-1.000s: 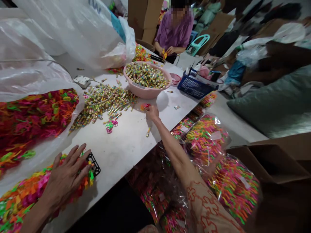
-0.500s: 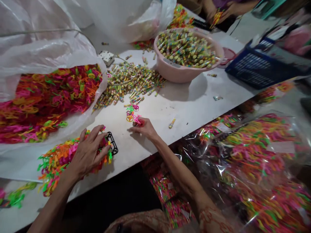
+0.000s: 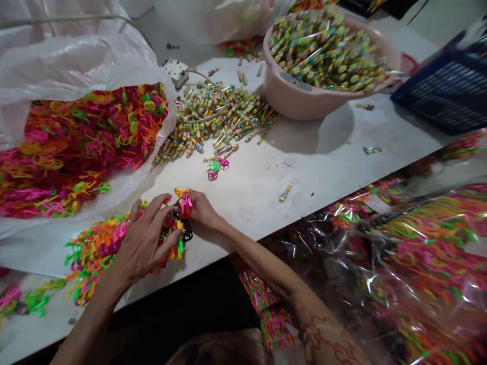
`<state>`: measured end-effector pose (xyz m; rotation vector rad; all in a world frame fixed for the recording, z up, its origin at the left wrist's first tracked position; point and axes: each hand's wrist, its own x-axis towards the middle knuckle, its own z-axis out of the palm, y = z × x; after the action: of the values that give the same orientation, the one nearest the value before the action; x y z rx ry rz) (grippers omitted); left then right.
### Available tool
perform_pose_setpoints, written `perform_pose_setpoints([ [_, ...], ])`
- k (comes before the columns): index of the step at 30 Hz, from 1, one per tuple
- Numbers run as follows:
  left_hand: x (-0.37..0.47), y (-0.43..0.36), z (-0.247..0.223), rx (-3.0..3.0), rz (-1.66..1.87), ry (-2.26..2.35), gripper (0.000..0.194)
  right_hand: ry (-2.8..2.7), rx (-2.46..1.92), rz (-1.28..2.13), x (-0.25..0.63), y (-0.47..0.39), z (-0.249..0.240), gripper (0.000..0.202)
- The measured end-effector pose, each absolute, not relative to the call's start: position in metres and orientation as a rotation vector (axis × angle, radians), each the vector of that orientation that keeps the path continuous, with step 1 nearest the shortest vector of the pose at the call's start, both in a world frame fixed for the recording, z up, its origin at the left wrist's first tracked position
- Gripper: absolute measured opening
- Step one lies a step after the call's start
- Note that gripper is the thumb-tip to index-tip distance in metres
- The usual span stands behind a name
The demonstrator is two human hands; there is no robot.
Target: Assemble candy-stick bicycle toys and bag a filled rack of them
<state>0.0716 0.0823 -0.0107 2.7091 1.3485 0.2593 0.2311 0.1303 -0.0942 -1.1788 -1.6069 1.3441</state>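
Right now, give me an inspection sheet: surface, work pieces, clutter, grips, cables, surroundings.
Surface: flat white tabletop, dark specks.
Work pieces: row of small multicoloured plastic pieces; black openwork frame showing at its end.
Clutter: loose heap of small multicoloured tubes; beside it, round pink basin piled with more.
Grips: left grip spread over the row; right grip pinches pink plastic pieces beside the frame.
Cables: thin pale cable curves from white box-shaped block across the heap.
Surroundings: openwork blue basket at right; bulging clear plastic bags below the tabletop's edge.
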Motion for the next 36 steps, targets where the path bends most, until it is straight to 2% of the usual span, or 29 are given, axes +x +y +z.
perform_pose_setpoints([
  [4,0.072,0.082,-0.015,2.687,0.320,1.366,0.055,-2.123,-1.379,1.064,0.225,0.126,-0.084,0.006],
  [8,0.068,0.087,-0.022,2.717,0.262,1.354,0.052,-2.307,-1.396,0.994,0.224,0.126,-0.079,0.018],
  [12,0.067,0.084,-0.018,2.757,0.303,1.357,0.048,-2.278,-1.371,1.022,0.266,0.151,-0.068,0.023],
  [16,0.099,0.066,0.004,2.668,0.475,1.439,0.042,-1.981,-1.927,0.508,0.327,0.200,-0.049,0.033],
  [19,0.151,0.069,0.001,2.382,0.741,1.365,0.040,-2.057,-2.108,0.349,0.351,0.222,-0.043,0.033],
  [22,0.203,0.106,-0.029,1.869,1.064,1.605,0.040,-2.236,-2.132,0.290,0.355,0.218,-0.047,0.037],
  [24,0.225,0.137,-0.052,1.596,1.050,1.885,0.040,-2.339,-2.133,0.280,0.354,0.205,-0.051,0.037],
  [26,0.234,0.160,-0.070,1.565,0.930,1.979,0.036,-2.399,-2.135,0.280,0.354,0.192,-0.053,0.037],
  [28,0.233,0.167,-0.079,1.566,0.847,1.959,0.026,-2.376,-2.163,0.269,0.352,0.184,-0.052,0.038],
  [32,0.223,0.151,-0.079,1.355,0.930,1.799,0.004,-2.192,-2.251,0.293,0.344,0.189,-0.047,0.042],
  [36,0.218,0.132,-0.078,1.043,1.028,1.639,0.020,-2.033,-2.278,0.400,0.345,0.202,-0.045,0.040],
])
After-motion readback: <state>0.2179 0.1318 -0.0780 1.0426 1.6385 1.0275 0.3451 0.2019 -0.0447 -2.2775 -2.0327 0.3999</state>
